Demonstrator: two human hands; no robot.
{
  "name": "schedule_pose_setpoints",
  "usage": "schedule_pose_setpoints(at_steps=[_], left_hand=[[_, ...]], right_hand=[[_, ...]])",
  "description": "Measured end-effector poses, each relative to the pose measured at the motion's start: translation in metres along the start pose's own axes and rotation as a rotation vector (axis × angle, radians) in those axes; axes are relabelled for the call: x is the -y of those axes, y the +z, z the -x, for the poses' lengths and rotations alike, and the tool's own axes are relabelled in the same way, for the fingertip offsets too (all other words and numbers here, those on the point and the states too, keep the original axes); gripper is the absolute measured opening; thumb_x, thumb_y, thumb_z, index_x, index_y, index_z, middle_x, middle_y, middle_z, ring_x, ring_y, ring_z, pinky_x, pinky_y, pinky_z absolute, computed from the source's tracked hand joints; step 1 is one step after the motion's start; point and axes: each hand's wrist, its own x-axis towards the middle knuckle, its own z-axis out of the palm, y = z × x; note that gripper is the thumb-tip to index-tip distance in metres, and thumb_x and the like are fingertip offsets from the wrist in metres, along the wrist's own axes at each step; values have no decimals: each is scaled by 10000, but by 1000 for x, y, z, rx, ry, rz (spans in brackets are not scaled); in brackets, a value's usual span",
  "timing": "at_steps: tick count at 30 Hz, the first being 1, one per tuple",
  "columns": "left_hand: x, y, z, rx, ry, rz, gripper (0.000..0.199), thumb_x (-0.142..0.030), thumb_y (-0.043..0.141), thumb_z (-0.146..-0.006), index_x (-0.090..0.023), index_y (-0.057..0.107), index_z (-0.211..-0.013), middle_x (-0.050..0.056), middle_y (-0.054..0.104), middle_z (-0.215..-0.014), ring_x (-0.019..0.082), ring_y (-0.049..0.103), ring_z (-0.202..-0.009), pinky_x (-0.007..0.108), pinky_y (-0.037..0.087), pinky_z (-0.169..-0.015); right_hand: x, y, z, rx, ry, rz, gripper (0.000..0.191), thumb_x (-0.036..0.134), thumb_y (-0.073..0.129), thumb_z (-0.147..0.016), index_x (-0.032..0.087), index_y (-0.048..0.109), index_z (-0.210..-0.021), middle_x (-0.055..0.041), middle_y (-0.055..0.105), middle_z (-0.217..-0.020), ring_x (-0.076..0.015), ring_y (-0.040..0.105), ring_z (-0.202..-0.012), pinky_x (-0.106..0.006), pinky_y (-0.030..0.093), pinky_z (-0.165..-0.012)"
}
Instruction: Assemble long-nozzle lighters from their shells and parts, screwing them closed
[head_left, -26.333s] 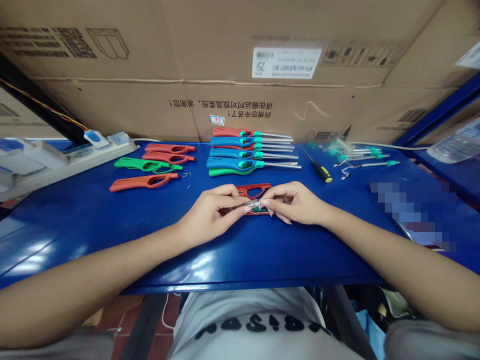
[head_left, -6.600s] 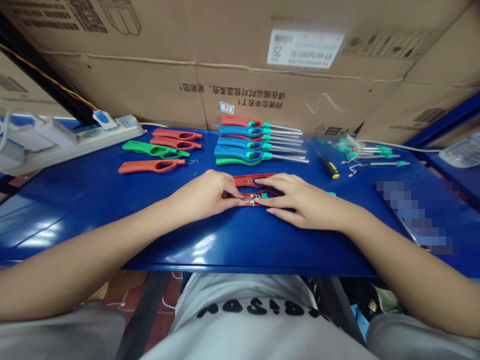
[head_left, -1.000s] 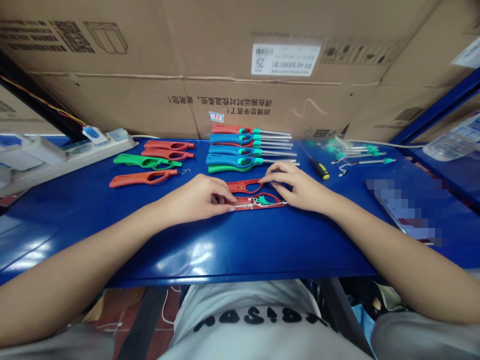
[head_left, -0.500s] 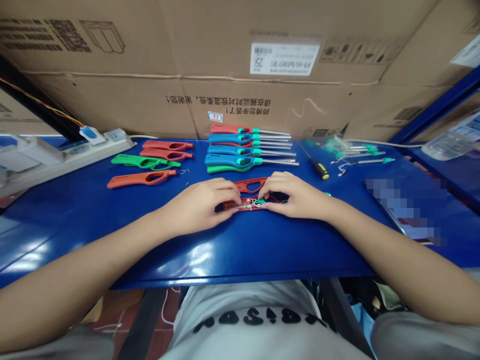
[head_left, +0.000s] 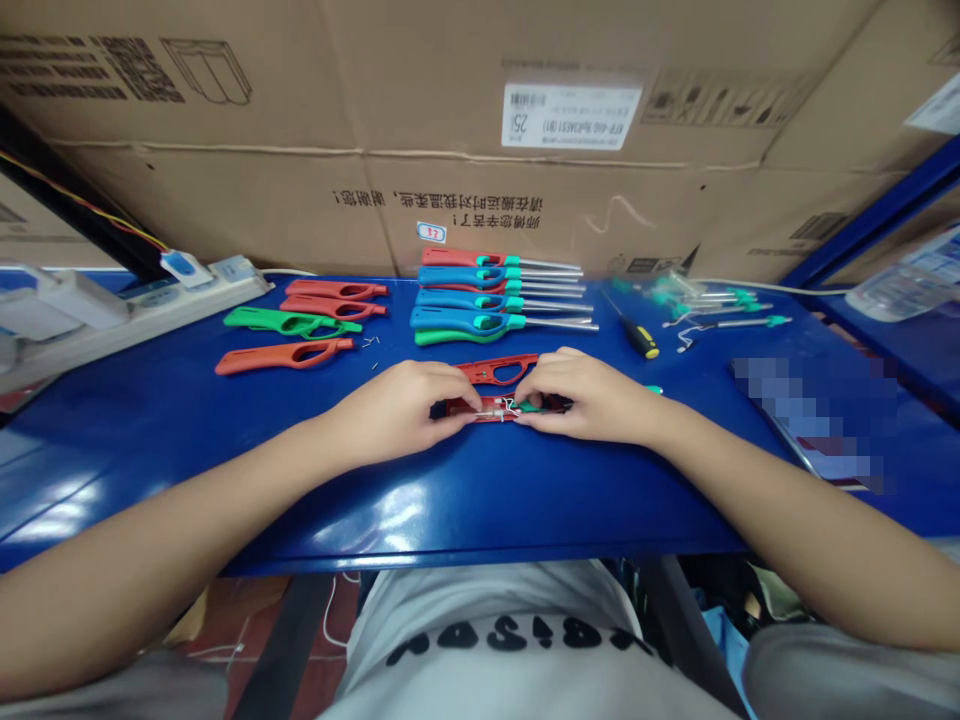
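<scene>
While my left hand [head_left: 405, 415] and right hand [head_left: 585, 398] narrowly pinch the wired red half-shell [head_left: 489, 402], its unfitted cover [head_left: 481, 374] lies at twelve o'clock, assembled lighters [head_left: 448, 317] beyond.

Cardboard [head_left: 420, 110] with upside-down print stands at twelve o'clock behind the desk [head_left: 465, 510]. A white power strip [head_left: 139, 316] lies at ten o'clock, a clear bottle [head_left: 892, 287] at two.

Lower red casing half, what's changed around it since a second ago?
The right hand has moved left, from the right end of the casing half to its green part and white wires. The left hand remains near its left end. Screwdriver unmoved.
</scene>
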Motion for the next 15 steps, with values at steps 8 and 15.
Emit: schedule_pose_setpoints(at_steps=[8, 15], left_hand=[[0, -1, 0, -3, 4, 16, 125, -153, 652, -904, -190, 736, -989, 28, 748, -965, 173, 708, -880, 285, 536, -832], [0, 0, 1, -15, 19, 18, 122, -223, 630, -935, -182, 723, -1002, 43, 736, -1010, 176, 700, -907, 300, 550, -842]], right_hand=[[4, 1, 0, -11, 18, -47, 112, 245, 608, -950, 206, 699, -1002, -28, 728, -925, -180, 645, -865, -340, 441, -830], [-14, 5, 3, -175, 156, 107, 235, 149, 538, -933, 225, 694, -1091, -130, 565, -1236, -292, 536, -1196, -498, 443, -1019]])
